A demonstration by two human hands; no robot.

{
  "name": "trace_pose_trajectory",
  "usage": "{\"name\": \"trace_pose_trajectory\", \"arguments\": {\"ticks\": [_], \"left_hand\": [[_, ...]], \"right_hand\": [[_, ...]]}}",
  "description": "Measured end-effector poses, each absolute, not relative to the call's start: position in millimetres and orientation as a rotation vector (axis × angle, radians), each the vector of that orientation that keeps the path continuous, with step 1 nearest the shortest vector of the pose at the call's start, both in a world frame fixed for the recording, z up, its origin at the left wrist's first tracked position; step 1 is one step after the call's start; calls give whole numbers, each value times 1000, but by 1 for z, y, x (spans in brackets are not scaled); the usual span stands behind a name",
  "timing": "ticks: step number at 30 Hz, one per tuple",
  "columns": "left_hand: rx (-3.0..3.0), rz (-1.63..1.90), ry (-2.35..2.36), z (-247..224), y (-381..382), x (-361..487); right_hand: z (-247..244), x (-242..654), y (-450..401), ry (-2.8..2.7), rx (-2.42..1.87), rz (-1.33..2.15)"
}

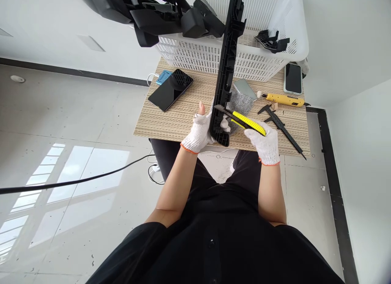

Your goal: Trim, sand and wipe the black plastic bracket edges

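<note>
My left hand point(198, 131), in a white knit glove with the thumb tip bare, grips the lower end of a long black plastic trim strip point(226, 72). The strip stands nearly upright in view, its ribbed, clipped side showing, and its top runs out of frame. In my gloved right hand point(264, 143) is a yellow and black utility knife point(249, 123). Its blade points left and lies over the strip near my left hand; whether it touches is unclear. A grey cloth point(240, 107) lies on the table behind the strip.
On the wood-striped table point(152, 121) are a black phone point(171, 90), a yellow rotary tool point(284, 100), a caliper point(284, 129) and a white-edged phone point(293, 78). Behind stands a white basket point(195, 54) with black plastic parts point(165, 19). A black cable point(91, 179) crosses at left.
</note>
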State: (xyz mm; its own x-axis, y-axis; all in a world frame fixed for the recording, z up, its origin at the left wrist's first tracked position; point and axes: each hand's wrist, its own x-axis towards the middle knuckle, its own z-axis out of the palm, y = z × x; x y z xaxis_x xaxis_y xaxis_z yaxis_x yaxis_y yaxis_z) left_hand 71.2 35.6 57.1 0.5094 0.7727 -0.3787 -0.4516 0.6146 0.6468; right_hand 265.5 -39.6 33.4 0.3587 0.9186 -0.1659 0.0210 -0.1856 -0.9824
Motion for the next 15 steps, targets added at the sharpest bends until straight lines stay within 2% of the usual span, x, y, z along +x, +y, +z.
{"name": "trace_pose_trajectory", "arguments": {"ticks": [15], "left_hand": [[494, 830, 682, 43, 37, 69]], "right_hand": [[34, 265, -43, -934, -1538, 1015]]}}
